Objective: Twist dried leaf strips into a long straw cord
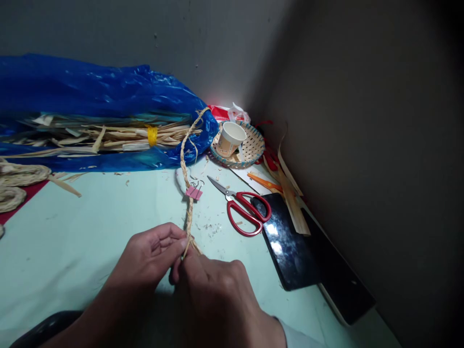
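A braided straw cord point(184, 159) runs from the blue bag's edge down toward me, with a pink binder clip point(194, 193) fastened on it. My left hand point(154, 251) pinches the braid's near end between thumb and fingers. Close against it, my right hand point(217, 285) is closed on the loose strands point(195, 246) below the braid; its fingertips are partly hidden. Red-handled scissors point(241, 205) lie slightly spread on the table, to the right of the cord.
Behind, a blue plastic bag point(90, 92) holds a straw bundle point(126, 137) tied in yellow. A woven basket point(255, 145) carries a paper cup point(231, 138). Black tablets point(290, 246) and dried leaf strips point(293, 203) lie right, by the wall. Coiled braids point(21, 174) lie left.
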`<action>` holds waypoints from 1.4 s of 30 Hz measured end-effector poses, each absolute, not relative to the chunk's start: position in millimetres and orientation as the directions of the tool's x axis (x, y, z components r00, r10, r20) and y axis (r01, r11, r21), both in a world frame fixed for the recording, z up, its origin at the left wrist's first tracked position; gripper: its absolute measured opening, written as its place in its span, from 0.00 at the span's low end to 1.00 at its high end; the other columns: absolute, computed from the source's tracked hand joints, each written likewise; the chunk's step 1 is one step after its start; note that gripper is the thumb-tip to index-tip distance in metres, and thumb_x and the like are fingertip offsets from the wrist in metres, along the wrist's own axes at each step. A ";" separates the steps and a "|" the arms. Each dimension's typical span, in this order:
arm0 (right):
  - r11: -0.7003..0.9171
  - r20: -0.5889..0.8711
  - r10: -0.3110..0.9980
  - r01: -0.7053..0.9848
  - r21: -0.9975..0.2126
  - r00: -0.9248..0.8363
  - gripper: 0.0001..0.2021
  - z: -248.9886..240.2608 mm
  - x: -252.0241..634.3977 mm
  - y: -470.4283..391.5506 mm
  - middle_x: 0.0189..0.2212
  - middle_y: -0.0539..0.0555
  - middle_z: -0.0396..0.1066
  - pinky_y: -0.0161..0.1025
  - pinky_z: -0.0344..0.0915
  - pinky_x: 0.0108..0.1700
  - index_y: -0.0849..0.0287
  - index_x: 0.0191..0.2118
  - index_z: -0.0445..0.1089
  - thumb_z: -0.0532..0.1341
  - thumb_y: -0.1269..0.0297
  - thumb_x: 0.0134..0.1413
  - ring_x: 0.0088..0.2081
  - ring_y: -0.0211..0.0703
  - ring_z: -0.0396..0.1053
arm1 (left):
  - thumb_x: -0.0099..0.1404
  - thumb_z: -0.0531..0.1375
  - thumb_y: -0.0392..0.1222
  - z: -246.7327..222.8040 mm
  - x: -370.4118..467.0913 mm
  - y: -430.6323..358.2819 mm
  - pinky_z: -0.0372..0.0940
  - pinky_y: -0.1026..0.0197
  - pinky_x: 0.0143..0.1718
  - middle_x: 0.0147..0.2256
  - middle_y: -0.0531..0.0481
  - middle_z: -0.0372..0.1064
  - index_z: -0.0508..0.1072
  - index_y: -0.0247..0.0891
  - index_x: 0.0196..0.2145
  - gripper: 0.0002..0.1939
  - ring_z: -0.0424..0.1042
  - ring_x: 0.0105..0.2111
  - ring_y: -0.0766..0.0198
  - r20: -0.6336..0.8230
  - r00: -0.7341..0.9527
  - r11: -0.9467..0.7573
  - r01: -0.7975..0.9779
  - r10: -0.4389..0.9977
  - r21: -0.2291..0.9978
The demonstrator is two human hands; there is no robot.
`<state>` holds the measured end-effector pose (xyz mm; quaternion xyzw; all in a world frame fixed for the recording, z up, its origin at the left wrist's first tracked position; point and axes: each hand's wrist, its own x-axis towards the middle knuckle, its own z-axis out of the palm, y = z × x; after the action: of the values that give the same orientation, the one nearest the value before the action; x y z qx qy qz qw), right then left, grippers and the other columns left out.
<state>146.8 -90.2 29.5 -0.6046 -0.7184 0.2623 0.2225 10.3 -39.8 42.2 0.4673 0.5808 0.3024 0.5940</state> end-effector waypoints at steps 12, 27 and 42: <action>0.019 -0.088 0.972 0.451 -0.892 -0.216 0.11 58.3 179.3 -59.0 0.39 0.56 0.77 0.39 0.65 0.42 0.58 0.50 0.72 0.59 0.59 0.69 0.39 0.46 0.74 | 0.52 0.71 0.51 48.1 2.5 -37.0 0.54 0.67 0.21 0.14 0.63 0.58 0.77 0.39 0.27 0.13 0.56 0.17 0.71 -0.444 0.183 0.431 0.108 0.877 0.896; -0.081 -0.163 0.956 0.314 -0.946 -0.243 0.13 47.8 171.7 -53.5 0.26 0.47 0.70 0.33 0.57 0.34 0.59 0.30 0.70 0.56 0.67 0.69 0.29 0.35 0.64 | 0.52 0.68 0.47 39.4 11.6 -44.8 0.46 0.66 0.20 0.21 0.61 0.75 0.67 0.43 0.39 0.19 0.64 0.18 0.69 -0.416 0.139 0.411 0.064 0.899 0.909; -0.076 -0.135 0.982 0.378 -0.923 -0.133 0.12 40.1 167.1 -59.1 0.23 0.47 0.69 0.35 0.54 0.30 0.59 0.27 0.69 0.57 0.66 0.63 0.26 0.36 0.62 | 0.69 0.52 0.48 43.3 7.5 -69.7 0.60 0.63 0.25 0.18 0.61 0.71 0.71 0.46 0.26 0.15 0.68 0.18 0.66 -0.007 0.131 -0.098 0.778 0.991 0.621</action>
<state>167.1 -59.1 40.1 -0.5708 -0.5955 0.4606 0.3278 7.5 -69.7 43.3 0.7094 0.6234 0.2142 0.2494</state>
